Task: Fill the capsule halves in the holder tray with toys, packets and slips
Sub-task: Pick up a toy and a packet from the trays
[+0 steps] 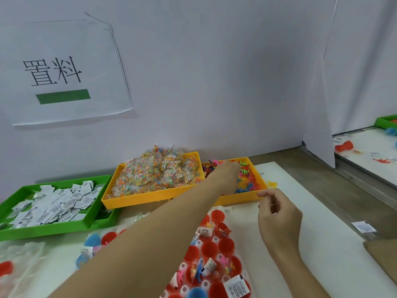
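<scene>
- Three supply bins line the wall beyond the holder tray: a green slips bin farthest left, a yellow packets bin in the middle, a yellow toy bin directly behind the tray.
- My left hand reaches over the tray into the toy bin; its fingers are hidden among the toys, so I cannot tell what they hold.
- My right hand hovers just right of the tray, fingers loosely curled, apparently holding nothing.
- Some red capsule halves in the tray look unfilled.
- Step: fetching toys. Next I judge I must drop one into each unfilled half.
</scene>
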